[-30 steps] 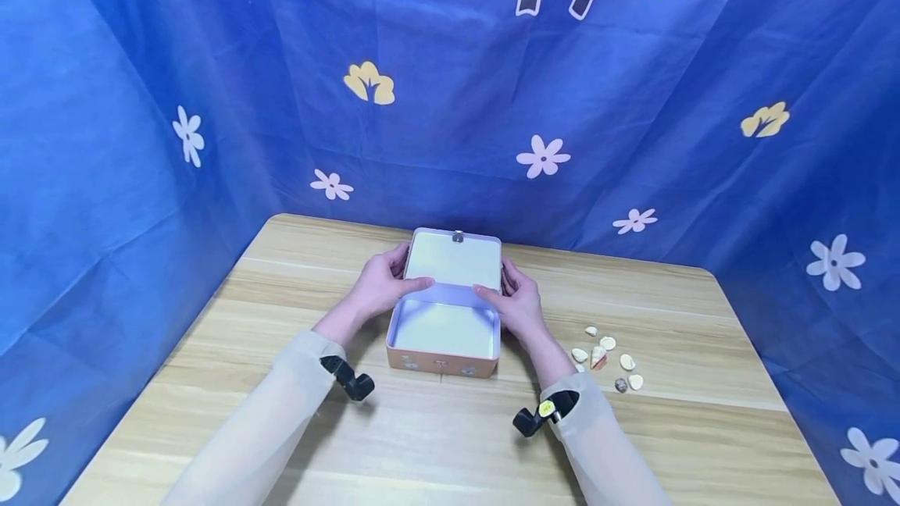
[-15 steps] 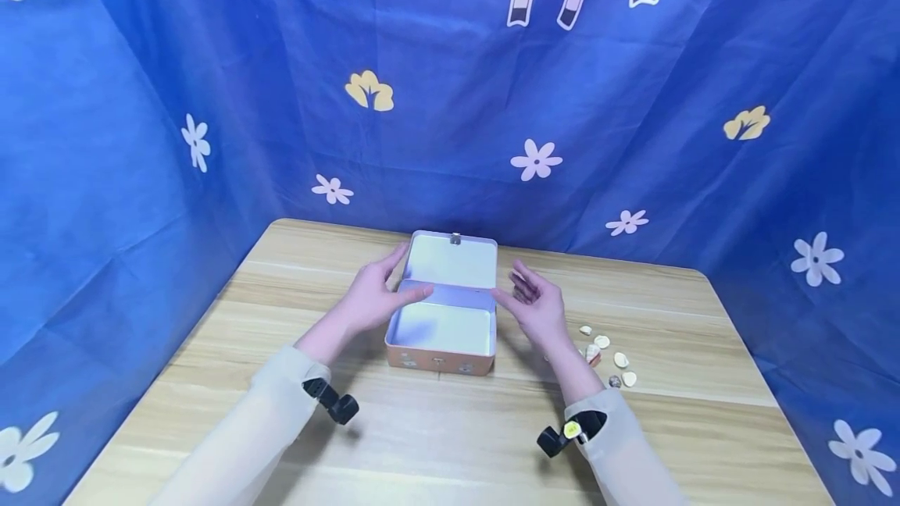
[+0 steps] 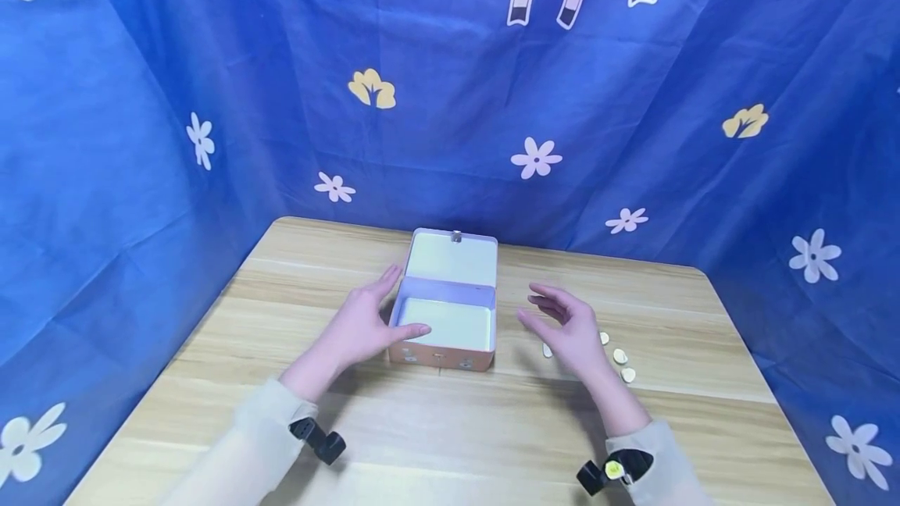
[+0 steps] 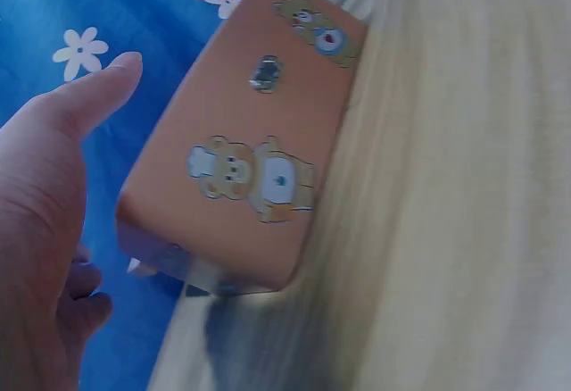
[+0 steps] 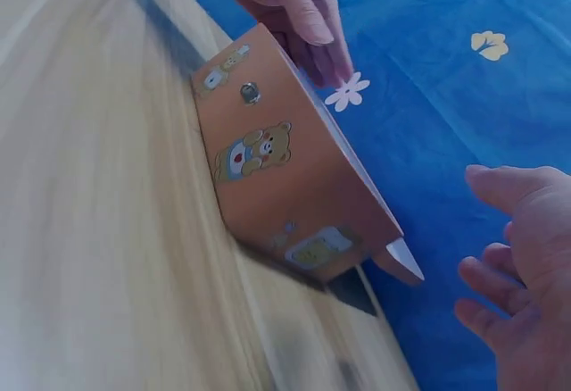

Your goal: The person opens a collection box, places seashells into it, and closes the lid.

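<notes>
An orange tin box with bear pictures and a metal latch stands with its lid swung back, its pale inside bare. My left hand hovers at the box's left side, thumb stretched over the near left corner, fingers spread and holding nothing. In the left wrist view, that thumb shows apart from the box front. To the right of the box, apart from it, hangs my right hand, fingers loosely bent with nothing in them. Beneath and beside it lie small pale seashells, some hidden by the hand.
The wooden table carries the box near its middle. A blue cloth printed with flowers hangs close behind the box and along both sides of the table.
Both hands have let go of the open box's sides. The right hand has moved right, over the shells; the left has drawn back a little toward me. The box stays open.
</notes>
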### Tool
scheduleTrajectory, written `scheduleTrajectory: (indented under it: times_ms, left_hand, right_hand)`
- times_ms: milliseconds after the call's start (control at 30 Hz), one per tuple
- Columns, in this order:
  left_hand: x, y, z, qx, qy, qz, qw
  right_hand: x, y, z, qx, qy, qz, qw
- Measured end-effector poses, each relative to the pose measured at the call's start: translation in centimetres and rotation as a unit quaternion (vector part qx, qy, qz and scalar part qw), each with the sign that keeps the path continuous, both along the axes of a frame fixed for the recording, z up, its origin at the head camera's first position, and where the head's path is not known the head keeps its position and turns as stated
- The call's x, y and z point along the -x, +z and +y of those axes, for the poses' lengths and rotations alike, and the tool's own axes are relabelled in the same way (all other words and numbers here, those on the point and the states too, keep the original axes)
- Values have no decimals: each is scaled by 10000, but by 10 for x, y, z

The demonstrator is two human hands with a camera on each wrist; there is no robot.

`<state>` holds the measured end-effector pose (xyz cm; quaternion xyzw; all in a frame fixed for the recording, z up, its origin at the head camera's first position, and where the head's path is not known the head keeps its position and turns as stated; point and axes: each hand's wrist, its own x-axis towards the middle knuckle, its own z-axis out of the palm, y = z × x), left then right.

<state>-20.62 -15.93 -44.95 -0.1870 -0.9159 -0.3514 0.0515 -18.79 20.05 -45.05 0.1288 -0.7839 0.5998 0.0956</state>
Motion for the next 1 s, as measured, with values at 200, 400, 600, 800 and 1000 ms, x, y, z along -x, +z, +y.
scheduleTrajectory:
  times_ms: [200,400,600,800,1000]
  left_hand:
    - [-8,-10,1,344,147,79,9993]
    - [-10,-19,1,373,237,162,9989]
    - [-11,-24,-1,340,274,105,9990]
    - [-11,-25,-1,341,226,119,9991]
    - [-11,-21,0,331,24,226,9992]
  right_hand:
    - [-14,-6,21,-396,0,146,9991]
    - [-23,-16,41,-795,14,284,9964]
    - [-27,-31,54,-1151,-8,170,9932]
    - [-25,-46,60,-1372,-71,139,9904]
    - [-19,-58,64,-1712,-131,245,9848]
